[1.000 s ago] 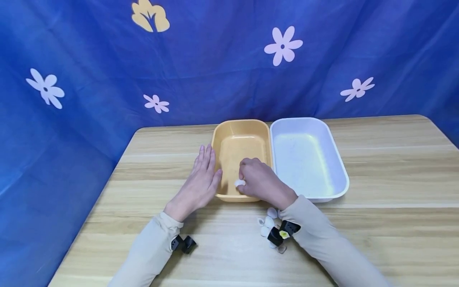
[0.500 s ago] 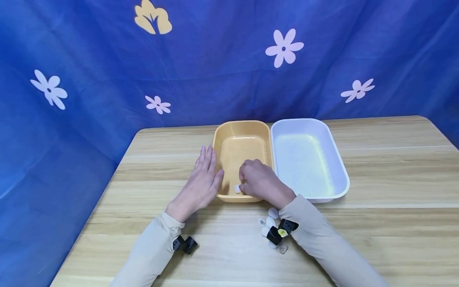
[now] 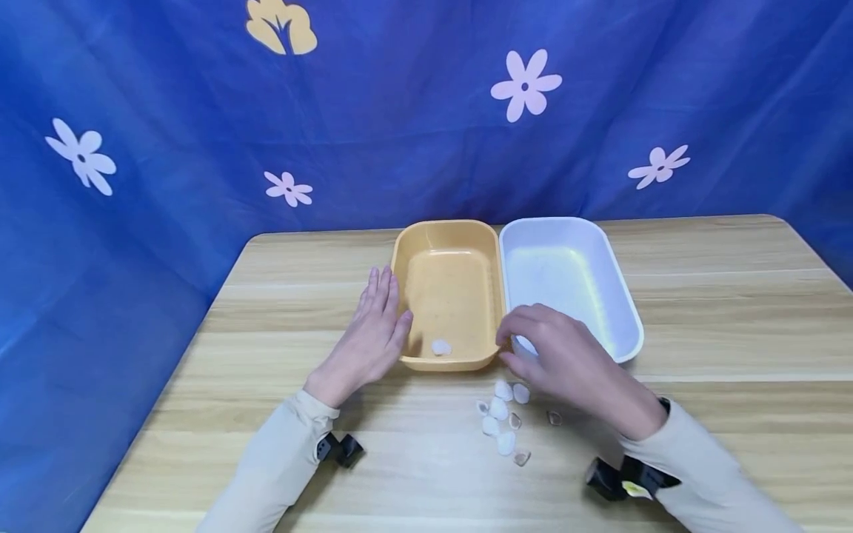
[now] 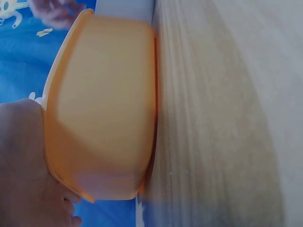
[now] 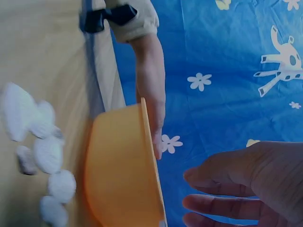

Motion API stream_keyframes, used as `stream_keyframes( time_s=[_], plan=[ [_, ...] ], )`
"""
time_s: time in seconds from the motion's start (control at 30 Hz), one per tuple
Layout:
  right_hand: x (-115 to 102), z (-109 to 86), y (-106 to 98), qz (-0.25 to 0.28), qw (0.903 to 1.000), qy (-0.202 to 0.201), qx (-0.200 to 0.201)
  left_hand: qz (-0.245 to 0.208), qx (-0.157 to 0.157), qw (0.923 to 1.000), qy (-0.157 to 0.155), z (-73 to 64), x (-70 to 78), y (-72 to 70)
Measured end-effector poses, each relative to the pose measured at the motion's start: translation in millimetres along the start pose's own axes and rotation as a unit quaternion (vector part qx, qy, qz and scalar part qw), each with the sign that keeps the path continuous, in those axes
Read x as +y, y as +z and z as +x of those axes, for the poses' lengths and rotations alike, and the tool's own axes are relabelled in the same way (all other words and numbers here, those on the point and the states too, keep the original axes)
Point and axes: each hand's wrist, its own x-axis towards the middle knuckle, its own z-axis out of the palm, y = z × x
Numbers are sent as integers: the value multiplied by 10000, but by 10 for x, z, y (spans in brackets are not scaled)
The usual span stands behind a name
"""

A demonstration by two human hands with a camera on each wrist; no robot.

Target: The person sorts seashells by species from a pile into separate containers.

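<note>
My left hand (image 3: 366,333) rests straight-fingered against the left rim of a tan plastic tray (image 3: 450,361). The left wrist view shows that hand at the rim of the tan tray (image 4: 102,109). A small white shell (image 3: 440,347) lies inside near the front wall. My right hand (image 3: 566,355) hovers over the front of the white tray (image 3: 626,311), beside the tan one. Its fingers are bent and apart from the thumb, with nothing between them in the right wrist view. Below it, several white shells (image 3: 498,409) and a few brownish ones (image 3: 522,458) lie on the table.
The two trays stand side by side on a wood-grain table (image 3: 300,311). A blue curtain (image 3: 413,133) with flower shapes hangs behind. One brownish shell (image 3: 554,418) sits apart, under the right forearm. Both wrists wear small black cameras.
My right hand has let go of the white shell in the tan tray and moved right and toward me. The left hand has stayed at the rim.
</note>
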Motion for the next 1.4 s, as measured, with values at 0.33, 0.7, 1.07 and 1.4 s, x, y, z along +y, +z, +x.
stream_keyframes(
  time_s=[0.33,0.7,1.07,1.4],
  plan=[
    [-38,-440,187,465,9965,-678,-124,3,1,10000,-51,6,-11,-13],
    [-155,-746,445,49,9997,-185,167,-90,-13,9999,-76,23,3,-34],
    [-210,-828,561,-385,9992,31,58,-108,-17,9999,-94,38,-8,-21],
    [-191,-840,604,-279,9994,16,196,-81,-4,9999,-105,41,-6,-16]
  ],
)
